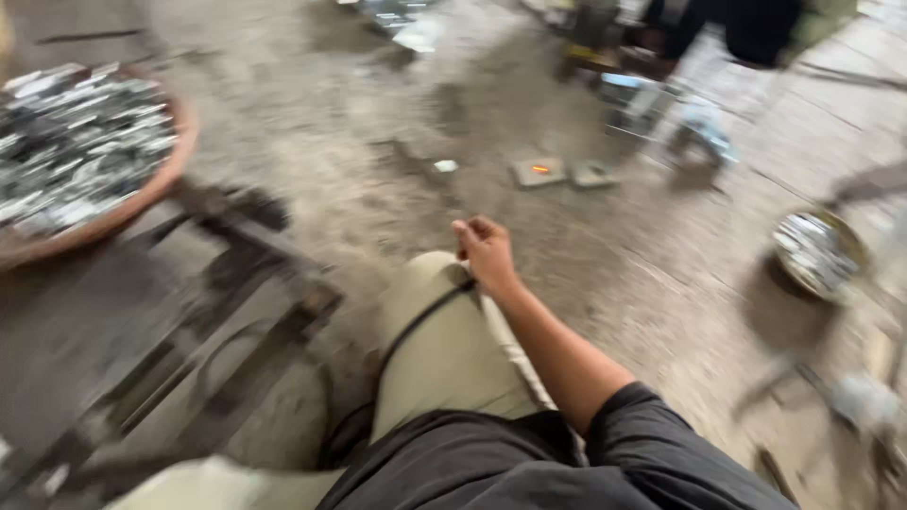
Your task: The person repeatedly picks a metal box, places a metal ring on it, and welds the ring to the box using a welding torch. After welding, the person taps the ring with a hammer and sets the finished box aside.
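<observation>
My right hand [486, 253] rests on my knee [436, 312], which is clad in beige trousers. Its fingers are curled shut, and I cannot make out anything held in them. A dark cord [416, 326] runs across the trouser leg just below the hand. My left hand is out of view. The picture is blurred by motion.
A round reddish basin [142, 203] full of small shiny metal pieces stands at the left on a dark metal frame [217, 312]. A smaller bowl of metal pieces [814, 253] sits on the dusty floor at the right. Another person [746, 28] is at the top right. Small flat blocks [539, 171] lie mid-floor.
</observation>
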Demonstrator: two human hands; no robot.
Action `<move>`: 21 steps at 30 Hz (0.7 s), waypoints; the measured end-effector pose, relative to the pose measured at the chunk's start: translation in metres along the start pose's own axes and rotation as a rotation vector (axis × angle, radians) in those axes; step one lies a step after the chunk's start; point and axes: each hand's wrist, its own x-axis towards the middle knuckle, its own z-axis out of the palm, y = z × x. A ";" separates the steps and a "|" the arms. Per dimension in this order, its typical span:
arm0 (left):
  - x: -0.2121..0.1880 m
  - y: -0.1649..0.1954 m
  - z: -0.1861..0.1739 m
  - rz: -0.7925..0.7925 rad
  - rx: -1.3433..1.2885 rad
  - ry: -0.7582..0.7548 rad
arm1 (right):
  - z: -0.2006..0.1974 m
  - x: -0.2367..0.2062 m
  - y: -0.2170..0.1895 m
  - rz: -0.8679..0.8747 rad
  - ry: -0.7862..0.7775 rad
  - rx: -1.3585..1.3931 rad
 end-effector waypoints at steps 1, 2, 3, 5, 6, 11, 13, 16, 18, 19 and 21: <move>-0.013 -0.043 -0.025 -0.060 0.022 0.037 | 0.026 0.000 -0.005 -0.043 -0.056 -0.012; -0.031 -0.082 -0.047 -0.115 0.042 0.077 | 0.051 -0.003 -0.009 -0.094 -0.126 -0.029; -0.055 -0.119 -0.075 -0.170 0.067 0.113 | 0.072 -0.006 -0.014 -0.144 -0.212 -0.039; -0.092 -0.177 -0.103 -0.241 0.083 0.211 | 0.120 -0.021 -0.018 -0.106 -0.339 0.121; -0.112 -0.206 -0.112 -0.286 0.099 0.220 | 0.146 -0.028 -0.019 -0.099 -0.450 0.222; -0.199 -0.287 -0.123 -0.728 -0.002 -0.325 | 0.230 -0.093 -0.013 -0.174 -0.659 0.051; -0.226 -0.296 -0.117 -0.648 0.027 -0.483 | 0.249 -0.113 -0.008 -0.163 -0.764 0.018; -0.243 -0.283 -0.124 -0.655 0.023 -0.505 | 0.269 -0.129 -0.003 -0.236 -0.755 -0.220; -0.247 -0.274 -0.132 -0.661 0.110 -0.565 | 0.281 -0.134 -0.002 -0.241 -0.785 -0.158; -0.247 -0.272 -0.134 -0.657 0.151 -0.599 | 0.286 -0.137 -0.003 -0.242 -0.794 -0.129; -0.245 -0.275 -0.130 -0.750 0.189 -0.393 | 0.298 -0.142 -0.005 -0.181 -0.823 -0.077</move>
